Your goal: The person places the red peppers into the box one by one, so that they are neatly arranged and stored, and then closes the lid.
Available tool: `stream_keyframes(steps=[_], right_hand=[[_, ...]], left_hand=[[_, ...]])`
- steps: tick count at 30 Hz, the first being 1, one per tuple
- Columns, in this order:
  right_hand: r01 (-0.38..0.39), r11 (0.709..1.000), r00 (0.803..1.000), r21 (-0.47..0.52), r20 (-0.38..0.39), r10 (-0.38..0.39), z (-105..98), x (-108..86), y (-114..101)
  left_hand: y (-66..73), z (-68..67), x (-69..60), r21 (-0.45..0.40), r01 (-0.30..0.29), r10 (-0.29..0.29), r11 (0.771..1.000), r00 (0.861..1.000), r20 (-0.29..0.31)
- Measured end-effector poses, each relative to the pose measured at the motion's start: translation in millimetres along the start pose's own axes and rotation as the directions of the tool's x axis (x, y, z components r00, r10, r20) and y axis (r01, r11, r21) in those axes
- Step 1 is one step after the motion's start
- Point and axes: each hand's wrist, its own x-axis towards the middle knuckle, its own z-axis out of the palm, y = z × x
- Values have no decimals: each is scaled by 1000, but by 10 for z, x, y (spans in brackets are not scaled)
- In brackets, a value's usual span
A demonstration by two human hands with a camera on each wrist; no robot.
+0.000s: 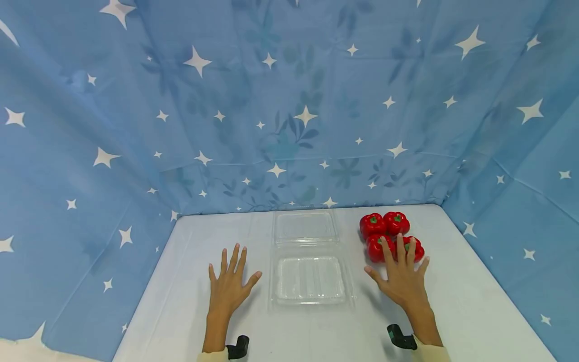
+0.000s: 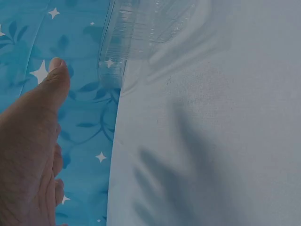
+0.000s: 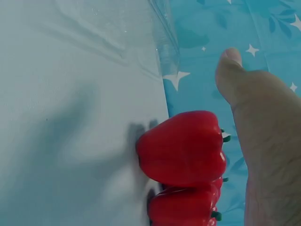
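My left hand is held above the table to the left of a clear plastic clamshell box, fingers spread and nothing in it. The box lies unfolded, its lid toward the back. On the right, several red bell peppers with green stems sit in a cluster. My right hand hovers just in front of them, fingers spread, its fingertips partly covering the nearer peppers in the head view. The right wrist view shows a pepper below the thumb, with a gap between them.
A white-covered table bears everything. Blue cloth with white stars hangs behind it and on both sides. Each wrist wears a black strap mount, such as the left one.
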Motion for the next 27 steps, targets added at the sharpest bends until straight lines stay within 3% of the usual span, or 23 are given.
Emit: stream_keyframes(steps=[8, 13, 15, 18, 22, 25, 27], right_hand=[[-88, 994, 995, 61, -47, 91, 25, -27, 145], [-236, 953, 967, 189, -47, 249, 22, 1, 247], [-307, 921, 945, 239, -34, 324, 32, 21, 288], [-376, 872, 916, 314, -20, 402, 64, 41, 347], [-388, 828, 904, 404, -7, 427, 119, 59, 412], [-383, 821, 905, 424, -5, 425, 155, 84, 441], [-383, 825, 905, 415, -11, 425, 173, 100, 453]], left_hand=[[64, 69, -1, -31, -19, 19, 999, 1000, -4], [129, 164, -46, -174, -25, 33, 985, 998, 45], [153, 205, -77, -268, -17, 38, 963, 997, 71], [185, 265, -124, -431, -21, 76, 902, 991, 111], [210, 346, -176, -577, -36, 141, 816, 980, 139], [222, 382, -210, -608, -51, 165, 792, 977, 133], [226, 397, -230, -605, -73, 179, 793, 977, 116]])
